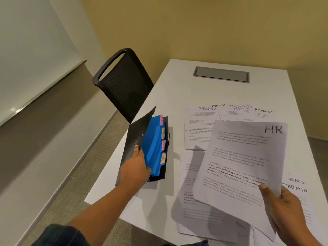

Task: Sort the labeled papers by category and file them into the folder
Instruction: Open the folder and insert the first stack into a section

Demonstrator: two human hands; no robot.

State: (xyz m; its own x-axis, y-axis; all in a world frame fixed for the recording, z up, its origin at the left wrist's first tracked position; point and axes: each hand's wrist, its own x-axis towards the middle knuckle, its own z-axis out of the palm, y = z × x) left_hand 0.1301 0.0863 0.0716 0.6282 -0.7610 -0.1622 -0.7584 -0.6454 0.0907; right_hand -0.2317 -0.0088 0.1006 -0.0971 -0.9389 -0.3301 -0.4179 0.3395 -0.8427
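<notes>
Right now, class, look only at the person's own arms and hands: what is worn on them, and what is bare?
Both hands are bare: no gloves, rings or watch show on the left hand or right hand. Both forearms are bare too. At the left upper arm, a dark sleeve with a faint blue-green check ends near the elbow. No right sleeve is in view.

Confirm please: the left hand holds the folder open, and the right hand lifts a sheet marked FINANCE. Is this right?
Not quite. In the head view the sheet in the right hand is marked HR, not FINANCE. The left hand does hold the folder open.
</notes>
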